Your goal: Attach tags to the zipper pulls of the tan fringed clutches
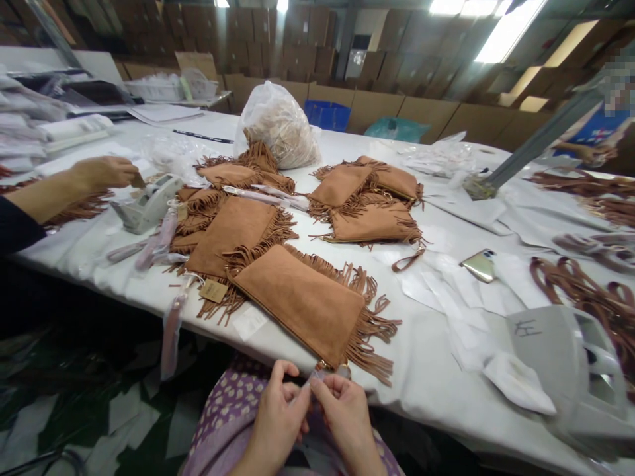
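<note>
At the table's front edge, my left hand [284, 404] and my right hand [346, 404] meet with fingertips pinched together. Between them shows a small scrap of clear plastic [316, 375]; its exact kind is too small to make out. Just beyond my fingers lies a brown suede pouch [302, 297] with fringe along its sides. Its near corner, with a metal clasp [325, 364], almost touches my fingertips. Behind it to the left, another fringed pouch [233, 231] is partly overlapped. A tan paper tag [213, 291] rests on its fringe.
More fringed pouches [374, 221] lie farther back, before a stuffed plastic bag [278, 125]. Rightward are a phone [479, 266], brown straps [585, 297] and a grey tape dispenser [565, 377]. At left, a co-worker's hand [106, 172] is at another tape dispenser [151, 205].
</note>
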`<state>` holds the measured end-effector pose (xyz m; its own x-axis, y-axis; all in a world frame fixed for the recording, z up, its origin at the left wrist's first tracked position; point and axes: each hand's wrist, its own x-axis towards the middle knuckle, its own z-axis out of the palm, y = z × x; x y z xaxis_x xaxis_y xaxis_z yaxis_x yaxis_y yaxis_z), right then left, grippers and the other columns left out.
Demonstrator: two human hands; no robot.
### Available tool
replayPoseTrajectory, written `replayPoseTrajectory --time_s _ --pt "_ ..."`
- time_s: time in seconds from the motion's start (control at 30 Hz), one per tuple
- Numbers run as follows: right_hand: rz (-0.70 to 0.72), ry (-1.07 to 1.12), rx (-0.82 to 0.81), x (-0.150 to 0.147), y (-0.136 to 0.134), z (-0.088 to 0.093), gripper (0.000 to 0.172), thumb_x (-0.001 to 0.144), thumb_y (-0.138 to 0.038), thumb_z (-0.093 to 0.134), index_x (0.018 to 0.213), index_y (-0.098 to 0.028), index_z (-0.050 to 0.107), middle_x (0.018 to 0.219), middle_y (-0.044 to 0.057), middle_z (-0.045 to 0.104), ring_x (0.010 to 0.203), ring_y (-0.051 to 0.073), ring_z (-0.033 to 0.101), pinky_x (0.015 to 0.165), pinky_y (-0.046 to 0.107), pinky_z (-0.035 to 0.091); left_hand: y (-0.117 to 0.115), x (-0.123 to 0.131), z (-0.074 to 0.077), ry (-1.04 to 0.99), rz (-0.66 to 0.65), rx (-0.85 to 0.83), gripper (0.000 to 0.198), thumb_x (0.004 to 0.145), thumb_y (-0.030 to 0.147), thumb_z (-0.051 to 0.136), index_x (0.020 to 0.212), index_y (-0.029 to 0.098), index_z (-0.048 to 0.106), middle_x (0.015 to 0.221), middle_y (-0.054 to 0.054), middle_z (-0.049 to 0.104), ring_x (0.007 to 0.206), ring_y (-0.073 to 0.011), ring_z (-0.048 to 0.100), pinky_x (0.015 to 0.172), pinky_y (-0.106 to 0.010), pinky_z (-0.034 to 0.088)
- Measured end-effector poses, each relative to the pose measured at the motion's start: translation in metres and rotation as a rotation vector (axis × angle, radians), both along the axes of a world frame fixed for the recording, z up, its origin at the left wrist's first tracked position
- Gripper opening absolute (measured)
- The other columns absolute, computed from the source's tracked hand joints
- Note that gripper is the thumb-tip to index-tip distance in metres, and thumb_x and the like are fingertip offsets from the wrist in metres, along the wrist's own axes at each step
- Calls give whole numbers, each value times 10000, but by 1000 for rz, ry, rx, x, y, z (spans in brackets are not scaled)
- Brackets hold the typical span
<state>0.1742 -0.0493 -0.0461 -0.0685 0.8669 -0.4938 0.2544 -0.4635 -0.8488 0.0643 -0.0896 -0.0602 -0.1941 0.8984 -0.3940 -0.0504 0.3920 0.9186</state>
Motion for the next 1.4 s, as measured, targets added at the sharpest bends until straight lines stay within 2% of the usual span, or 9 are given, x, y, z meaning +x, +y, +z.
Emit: replayPoseTrajectory --time_s 0.13,0.27,0.43,0.53,0.83,1.0,1.13,1.3,1.4 --pt "3 -49 52 1 0 -3 330 678 -436 606 507 -181 486 406 -65 386 394 68 313 390 213 208 -4 0 6 225 -14 208 221 855 423 520 881 214 588 619 -31 659 529 -170 592 514 -234 379" --pt "2 -47 95 4 0 -9 355 665 -463 618 503 -179 480 442 -55 397 439 75 325 404 209 221 -2 1 0 222 -86 191 298 872 445 479 922 199 639 617 -44 665 534 -180 608 524 -240 415" --pt "13 -26 109 7 -2 -19 422 657 -555 620 519 -170 515 455 -22 495 442 90 390 410 213 253 11 -4 -14 -127 -163 2 517 767 653 528 792 141 596 522 -16 581 414 -134 515 409 -227 398" --pt "37 13 93 10 -3 -20 443 653 -586 631 562 -157 567 479 1 564 412 88 404 393 212 257 17 -10 -11 -288 -169 -61 560 674 688 620 721 134 549 531 -12 577 378 -86 456 366 -191 331" --pt "46 38 52 16 0 -1 369 631 -495 706 583 -149 588 441 -41 517 369 72 417 384 195 279 19 -24 8 -798 -274 -375 481 559 462 838 705 116 536 501 39 505 350 6 300 360 -150 123" --pt "163 160 -55 25 3 -3 397 664 -525 692 650 -140 596 472 -49 509 396 62 406 395 182 266 12 -17 0 -739 -223 -252 443 655 493 767 706 161 478 486 59 504 314 -6 293 329 -158 98" --pt "289 211 13 30 5 -4 412 695 -522 678 599 -130 594 487 -40 487 460 68 389 439 187 294 8 -17 -7 -616 -264 -217 445 684 553 703 705 173 473 477 44 536 289 -27 319 299 -159 149" --pt "273 -33 224 26 0 -1 343 773 -428 603 567 -154 621 484 -24 512 490 108 457 480 212 333 10 -21 -9 -244 -356 -98 497 722 658 588 657 179 471 432 73 431 327 -55 339 335 -178 211" --pt "121 -176 311 32 -7 2 313 801 -443 565 703 -179 701 582 22 643 546 161 580 555 239 434 9 -21 -4 -199 -296 -26 479 768 626 555 628 182 442 475 76 381 406 -60 318 401 -190 231"
